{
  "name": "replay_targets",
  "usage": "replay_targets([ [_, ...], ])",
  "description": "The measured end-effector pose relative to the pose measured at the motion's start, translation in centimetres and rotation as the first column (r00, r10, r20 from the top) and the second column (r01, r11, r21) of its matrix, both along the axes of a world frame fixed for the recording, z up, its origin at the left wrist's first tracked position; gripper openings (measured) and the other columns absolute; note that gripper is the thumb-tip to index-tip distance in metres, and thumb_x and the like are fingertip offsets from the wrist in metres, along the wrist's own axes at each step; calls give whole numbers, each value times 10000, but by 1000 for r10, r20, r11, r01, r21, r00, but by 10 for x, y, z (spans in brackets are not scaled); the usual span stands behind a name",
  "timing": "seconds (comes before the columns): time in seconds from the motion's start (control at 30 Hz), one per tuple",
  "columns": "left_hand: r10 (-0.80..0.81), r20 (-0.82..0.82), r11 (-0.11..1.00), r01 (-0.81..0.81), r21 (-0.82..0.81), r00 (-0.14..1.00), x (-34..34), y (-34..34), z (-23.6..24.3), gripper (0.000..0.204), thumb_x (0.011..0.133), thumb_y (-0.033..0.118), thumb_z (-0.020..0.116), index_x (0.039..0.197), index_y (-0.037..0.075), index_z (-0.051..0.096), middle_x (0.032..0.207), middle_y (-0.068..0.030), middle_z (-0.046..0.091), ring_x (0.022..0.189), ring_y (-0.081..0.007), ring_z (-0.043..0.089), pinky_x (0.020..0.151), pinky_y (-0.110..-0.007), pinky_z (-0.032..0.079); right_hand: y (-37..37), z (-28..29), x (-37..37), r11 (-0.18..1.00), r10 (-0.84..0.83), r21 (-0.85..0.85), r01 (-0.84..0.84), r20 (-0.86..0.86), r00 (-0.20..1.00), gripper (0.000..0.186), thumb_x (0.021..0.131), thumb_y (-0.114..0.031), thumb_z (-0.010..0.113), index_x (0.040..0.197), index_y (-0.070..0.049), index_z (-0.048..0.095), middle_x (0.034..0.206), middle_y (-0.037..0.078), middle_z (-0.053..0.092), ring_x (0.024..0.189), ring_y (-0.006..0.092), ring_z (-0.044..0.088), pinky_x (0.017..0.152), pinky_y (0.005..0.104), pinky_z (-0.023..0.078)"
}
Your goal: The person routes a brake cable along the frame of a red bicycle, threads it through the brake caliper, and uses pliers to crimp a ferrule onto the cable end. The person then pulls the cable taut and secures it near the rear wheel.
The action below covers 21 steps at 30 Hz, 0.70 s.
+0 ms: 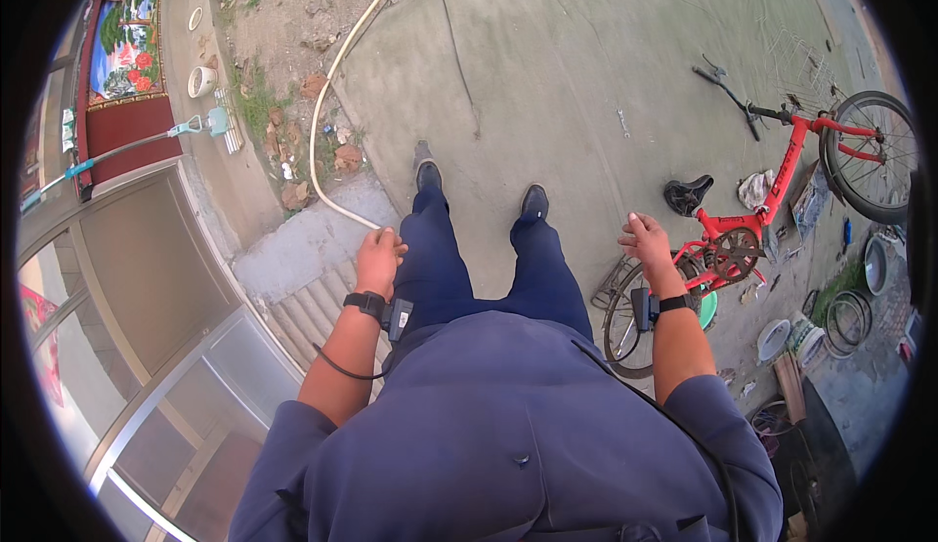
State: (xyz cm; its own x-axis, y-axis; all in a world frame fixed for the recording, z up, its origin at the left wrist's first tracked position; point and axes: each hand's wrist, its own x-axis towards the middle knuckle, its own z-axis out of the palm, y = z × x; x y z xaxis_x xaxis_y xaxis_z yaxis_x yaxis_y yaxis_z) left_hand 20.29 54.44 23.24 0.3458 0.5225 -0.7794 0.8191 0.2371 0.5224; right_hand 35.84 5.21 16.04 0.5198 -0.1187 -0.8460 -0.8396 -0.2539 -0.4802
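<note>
Over grey concrete (pixel 586 103), I log: left hand (pixel 381 257) curled round cream flexible hose (pixel 314 132), best kept slack; right hand (pixel 647 244) empty, loosely uncurled.

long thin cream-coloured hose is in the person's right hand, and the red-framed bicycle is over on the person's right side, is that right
Not quite: the head view shows the long thin cream-coloured hose in the person's left hand, not the right hand. The red-framed bicycle is over on the person's right side.
</note>
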Motion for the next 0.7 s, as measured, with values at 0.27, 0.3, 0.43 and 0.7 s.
replay_targets([
  [0.27,-127,8,988,127,-89,992,102,107,-44,286,1056,292,549,1166,35,605,986,-62,660,853,-162,689,673,-293,490,109,3,27,991,-133,-17,132,-39,990,549,1002,-417,660,1387,-42,550,1151,107,673,872,198,711,673,291,533],
  [0.3,-116,4,986,116,-116,993,109,122,-48,276,1054,292,550,1144,38,610,981,-61,659,852,-161,689,674,-294,489,124,5,24,987,-160,-44,157,-82,984,573,997,-445,667,1394,-51,543,1169,110,670,885,201,711,686,291,536],
  [0.43,-152,1,980,151,-129,988,136,204,-50,317,1050,293,556,1197,20,619,980,-54,665,820,-145,677,680,-294,496,204,11,25,992,-123,-46,117,-147,981,544,1003,-385,652,1377,-1,558,1129,128,692,875,223,728,665,298,547],
  [0.7,-21,0,999,21,-50,1000,173,324,-47,289,1049,262,557,1201,18,591,951,-59,644,788,-163,672,589,-273,474,316,27,125,995,85,46,-83,-40,996,591,998,-436,671,1400,-19,552,1172,113,684,955,193,701,798,320,552],
])
